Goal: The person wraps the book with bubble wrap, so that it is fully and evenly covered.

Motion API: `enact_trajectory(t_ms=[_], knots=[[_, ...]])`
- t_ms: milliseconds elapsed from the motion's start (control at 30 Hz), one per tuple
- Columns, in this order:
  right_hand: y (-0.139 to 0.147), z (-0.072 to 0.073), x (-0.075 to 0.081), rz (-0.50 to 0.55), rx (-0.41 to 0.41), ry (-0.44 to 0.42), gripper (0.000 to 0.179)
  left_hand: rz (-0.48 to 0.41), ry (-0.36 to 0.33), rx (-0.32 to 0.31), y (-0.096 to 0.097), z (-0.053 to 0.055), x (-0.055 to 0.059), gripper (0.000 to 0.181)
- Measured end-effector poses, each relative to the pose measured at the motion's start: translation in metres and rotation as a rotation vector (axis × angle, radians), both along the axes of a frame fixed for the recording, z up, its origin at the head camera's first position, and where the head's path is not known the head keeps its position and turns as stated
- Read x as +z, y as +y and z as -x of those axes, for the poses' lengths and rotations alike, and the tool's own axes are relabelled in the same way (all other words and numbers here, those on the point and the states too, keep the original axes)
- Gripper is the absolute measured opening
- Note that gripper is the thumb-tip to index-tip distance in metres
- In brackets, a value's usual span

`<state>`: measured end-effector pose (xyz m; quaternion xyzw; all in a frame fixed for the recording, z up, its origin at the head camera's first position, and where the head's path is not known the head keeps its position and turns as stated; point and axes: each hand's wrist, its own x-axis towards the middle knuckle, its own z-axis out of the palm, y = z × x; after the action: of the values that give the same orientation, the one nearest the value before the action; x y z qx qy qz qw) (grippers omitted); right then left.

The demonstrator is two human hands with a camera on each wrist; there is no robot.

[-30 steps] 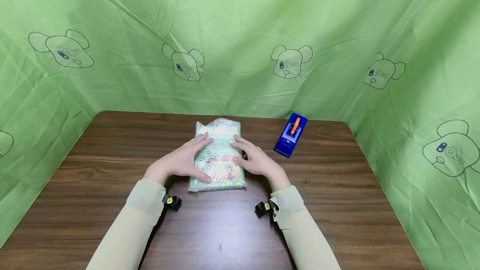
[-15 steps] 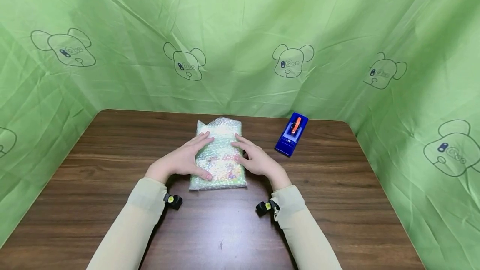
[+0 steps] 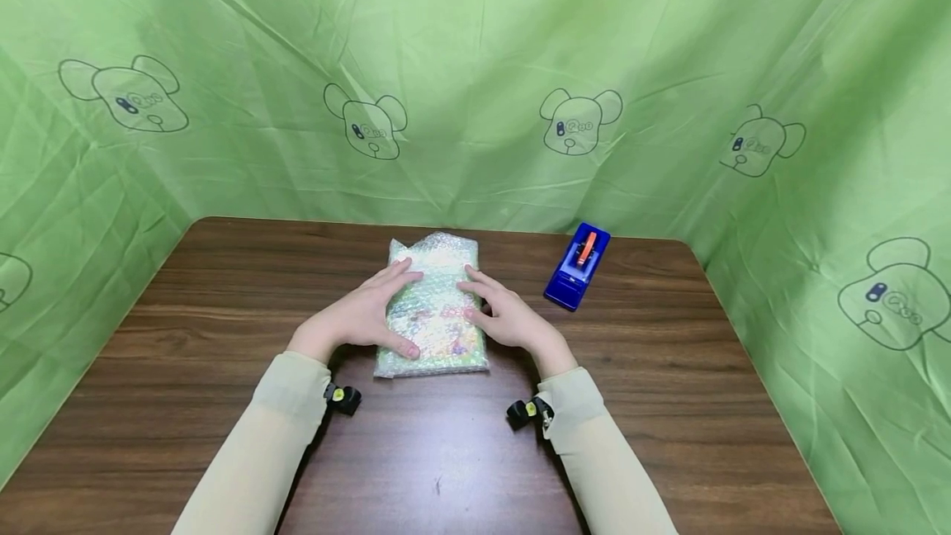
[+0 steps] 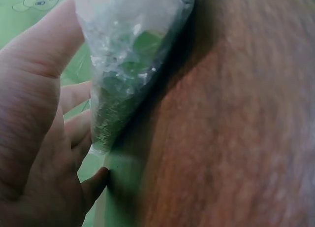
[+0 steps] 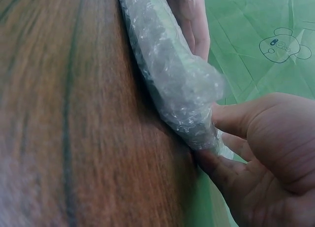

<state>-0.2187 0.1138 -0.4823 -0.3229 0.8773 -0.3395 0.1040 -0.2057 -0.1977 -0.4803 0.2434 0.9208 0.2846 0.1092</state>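
Note:
A flat package in bubble wrap [image 3: 434, 308], with a colourful print showing through, lies near the middle of the table. My left hand [image 3: 360, 316] rests on its left side, fingers spread over the top and thumb near the front left corner. My right hand [image 3: 513, 316] is at the right edge, its fingertips and thumb touching the wrap. In the left wrist view the bubble wrap [image 4: 125, 69] meets my thumb, with the other fingers beyond. In the right wrist view my thumb touches the side of the package [image 5: 167, 74], and a finger lies low by the table.
A blue tape dispenser [image 3: 577, 267] with an orange hub stands at the back right of the brown wooden table [image 3: 654, 403]. A green curtain [image 3: 475, 89] with printed bear heads hangs behind and at both sides. Each wrist wears a small black camera.

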Motion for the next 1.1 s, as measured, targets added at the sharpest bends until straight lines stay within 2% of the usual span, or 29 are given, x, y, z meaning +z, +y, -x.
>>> enact_trajectory(t_ms=[133,467,800,933,1100], knots=[[0.0,-0.001,0.001,0.007,-0.002,0.0,0.053,0.0,-0.018,0.019,0.0,0.001,0.002,0.139],[-0.002,0.0,-0.002,0.009,-0.007,0.02,0.053,-0.001,-0.026,0.012,-0.001,0.003,0.002,0.14],[-0.002,-0.007,0.0,-0.018,-0.051,0.084,0.049,-0.038,-0.041,0.009,0.001,0.001,0.001,0.141],[0.001,-0.012,0.005,-0.022,-0.074,0.105,0.049,-0.035,-0.042,0.004,0.001,0.001,0.0,0.14],[0.01,-0.019,0.02,-0.01,-0.091,0.133,0.05,-0.032,-0.028,-0.009,0.001,-0.001,0.001,0.139]])
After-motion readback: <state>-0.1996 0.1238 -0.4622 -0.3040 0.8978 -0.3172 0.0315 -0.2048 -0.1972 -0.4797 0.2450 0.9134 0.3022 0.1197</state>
